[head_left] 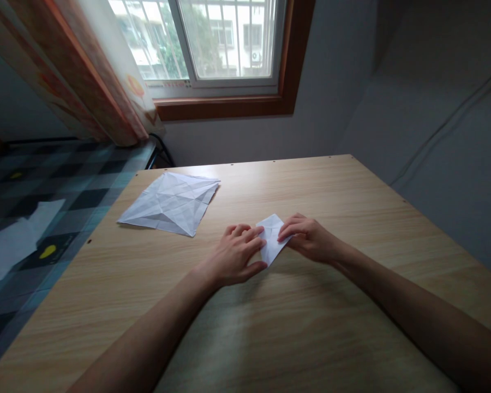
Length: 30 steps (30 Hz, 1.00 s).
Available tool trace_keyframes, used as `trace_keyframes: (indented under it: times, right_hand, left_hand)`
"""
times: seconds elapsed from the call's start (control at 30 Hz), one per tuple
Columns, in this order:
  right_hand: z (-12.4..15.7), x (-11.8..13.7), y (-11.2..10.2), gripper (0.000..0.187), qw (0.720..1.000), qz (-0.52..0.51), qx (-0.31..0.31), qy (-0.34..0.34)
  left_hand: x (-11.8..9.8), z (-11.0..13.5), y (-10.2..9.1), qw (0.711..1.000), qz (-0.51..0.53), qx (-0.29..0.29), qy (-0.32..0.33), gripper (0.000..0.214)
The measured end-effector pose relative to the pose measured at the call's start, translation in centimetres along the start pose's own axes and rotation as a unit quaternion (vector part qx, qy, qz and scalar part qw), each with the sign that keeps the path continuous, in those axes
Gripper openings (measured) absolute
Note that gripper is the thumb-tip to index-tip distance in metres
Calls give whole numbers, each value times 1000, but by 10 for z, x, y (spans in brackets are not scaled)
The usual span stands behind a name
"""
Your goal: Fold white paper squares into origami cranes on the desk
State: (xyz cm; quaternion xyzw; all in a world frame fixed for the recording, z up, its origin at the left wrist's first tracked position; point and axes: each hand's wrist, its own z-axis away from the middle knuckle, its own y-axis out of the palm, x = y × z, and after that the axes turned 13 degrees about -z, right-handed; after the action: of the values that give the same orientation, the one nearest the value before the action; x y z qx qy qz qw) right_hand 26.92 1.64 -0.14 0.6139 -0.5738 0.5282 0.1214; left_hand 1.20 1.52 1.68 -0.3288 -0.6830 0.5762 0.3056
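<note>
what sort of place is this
Probably a bedroom at home: there's a flowered curtain by the window, and what looks like a bed with a checked cover beside the table.

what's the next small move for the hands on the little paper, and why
I'd probably hold the small folded paper steady with the left hand and press along its right edge with the right fingertips: the left fingers already lie on its left side, and the right hand already grips its right side.

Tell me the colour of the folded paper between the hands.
The folded paper is white, with light grey shading; it shows in the head view.
</note>
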Motion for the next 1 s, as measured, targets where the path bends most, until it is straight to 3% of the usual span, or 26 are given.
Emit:
trace_keyframes:
  times: [0.13, 0.27, 0.33, 0.5, 0.6, 0.7, 0.83, 1.0]
  right_hand:
    - [-2, -1, -3, 20, 994, 57, 74, -49]
    - [-4, 1, -1, 14, 995, 43, 84, -28]
    - [-4, 3, 3, 12, 998, 42, 55, 8]
    - [-4, 4, 17, 37, 989, 116, -66, 70]
    - [-1, 5, 24, 23, 970, 205, -103, 85]
    - [5, 13, 31, 8, 953, 279, -77, 87]
    - [16, 29, 45, 17, 939, 340, -33, 28]
    - [22, 43, 56, 24, 961, 272, 29, -50]
  left_hand:
    - [1, 0, 0, 1000, 2, 3, 7, 38]
    - [1, -1, 1, 1000, 2, 6, 10, 40]
    - [0, -1, 1, 1000, 3, 8, 11, 41]
    - [-1, -1, 0, 1000, 0, 13, 10, 43]
    - [-3, -1, 0, 1000, -7, 15, 0, 39]
    - [-6, -1, 1, 1000, -9, 12, -6, 38]
    - [-7, -1, 1, 1000, -13, 9, -13, 40]
    - [-8, -1, 0, 1000, -12, 4, -15, 38]
